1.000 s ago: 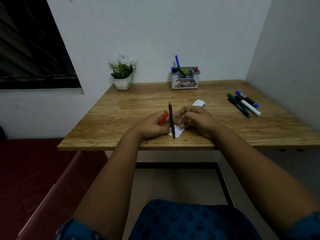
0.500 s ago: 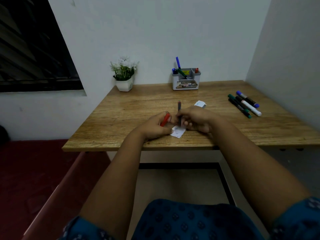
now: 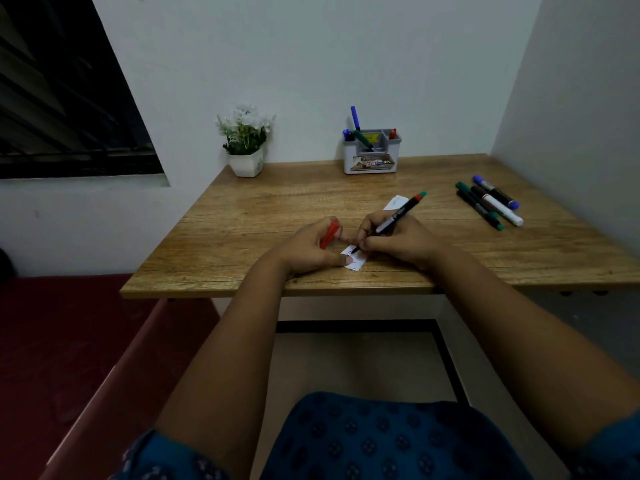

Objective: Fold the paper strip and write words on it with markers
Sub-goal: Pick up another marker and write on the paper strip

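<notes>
A black marker (image 3: pixel 398 215) is held in the right hand (image 3: pixel 398 240), and its long side is tilted: the tip points down and to the left onto the paper strip (image 3: pixel 354 260), while the back end, with a red and green tip, points up and to the right, away from the person. The paper strip is laid flat near the front edge of the desk (image 3: pixel 259 209), between the two hands. The right grip is closed around the marker low on its body, with the fingers curled and the hand resting on the desk. The left hand (image 3: pixel 313 249) is laid beside it; a red cap (image 3: pixel 329 234) is pinched in its curled fingers, and the paper is pressed down by its thumb. Both forearms are stretched forward over the desk edge.
</notes>
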